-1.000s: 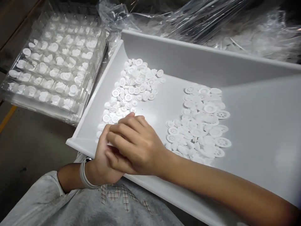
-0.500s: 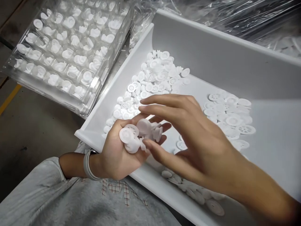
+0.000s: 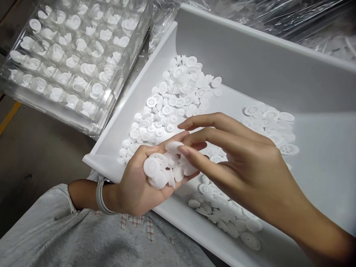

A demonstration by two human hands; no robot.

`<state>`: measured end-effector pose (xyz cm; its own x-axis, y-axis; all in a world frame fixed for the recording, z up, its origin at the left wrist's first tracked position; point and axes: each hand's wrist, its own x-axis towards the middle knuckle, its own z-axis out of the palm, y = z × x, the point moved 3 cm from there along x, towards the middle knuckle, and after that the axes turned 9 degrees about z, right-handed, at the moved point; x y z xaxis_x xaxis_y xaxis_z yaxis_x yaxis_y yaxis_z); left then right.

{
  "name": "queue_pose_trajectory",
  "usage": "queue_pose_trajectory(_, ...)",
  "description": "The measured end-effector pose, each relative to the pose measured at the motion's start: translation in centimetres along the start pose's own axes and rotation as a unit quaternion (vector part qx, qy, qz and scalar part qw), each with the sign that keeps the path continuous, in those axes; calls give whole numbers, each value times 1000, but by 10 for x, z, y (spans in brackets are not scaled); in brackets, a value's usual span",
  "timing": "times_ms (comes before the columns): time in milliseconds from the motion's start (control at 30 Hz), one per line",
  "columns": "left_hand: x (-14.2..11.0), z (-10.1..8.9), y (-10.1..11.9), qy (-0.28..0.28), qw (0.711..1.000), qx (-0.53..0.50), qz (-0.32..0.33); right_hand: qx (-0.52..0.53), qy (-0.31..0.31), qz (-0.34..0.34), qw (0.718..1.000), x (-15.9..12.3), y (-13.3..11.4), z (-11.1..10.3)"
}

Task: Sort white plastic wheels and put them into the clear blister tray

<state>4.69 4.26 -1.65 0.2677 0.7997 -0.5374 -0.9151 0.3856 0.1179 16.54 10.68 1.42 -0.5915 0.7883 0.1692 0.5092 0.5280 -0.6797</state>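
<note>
My left hand (image 3: 139, 185) is turned palm up, its fingers curled under a small heap of white plastic gear wheels (image 3: 158, 172). Above that palm, my right hand (image 3: 236, 159) pinches one white plastic wheel (image 3: 174, 147) between thumb and fingers, at the top of the heap. Its upper fingers are stretched out and partly hide the left fingertips. Both hands are over the near side of a white bin (image 3: 250, 55). More white wheels (image 3: 180, 89) lie in the bin, beyond the left hand.
Other loose wheels (image 3: 269, 126) lie to the right, and some larger ones (image 3: 230, 222) sit under the right forearm. At the upper left stands a clear plastic compartment tray (image 3: 102, 126) holding small white parts. Clear plastic bags (image 3: 278, 18) lie behind the bin.
My right thumb and fingers have closed on a wheel at the top of the heap. The pieces in my left palm have shifted. The whole view has moved slightly.
</note>
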Motion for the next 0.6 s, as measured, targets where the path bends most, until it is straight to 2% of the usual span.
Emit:
queue_pose_trajectory(100, 0, 1, -2, 3, 1000, 7, -2, 33, 18, 23, 999, -1, 4, -1)
queue_pose_trajectory(267, -1, 4, -1, -18, 999, 37, -4, 88, 10, 59, 994, -3, 11, 0)
queue_pose_trajectory(367, -2, 3, 0, -14, 999, 43, 5, 85, 8, 79, 993, -3, 13, -2)
queue_pose_trajectory(433, -2, 2, -1, -32, 998, 46, 6, 77, 1, 85, 993, -2, 15, -4)
queue_pose_trajectory(500, -1, 1, -3, -57, 997, 48, 2, 67, -5, 86, 994, -1, 16, -6)
queue_pose_trajectory(600, -1, -1, -3, -58, 997, 48, -3, 57, -11, 69, 996, 0, 15, -10)
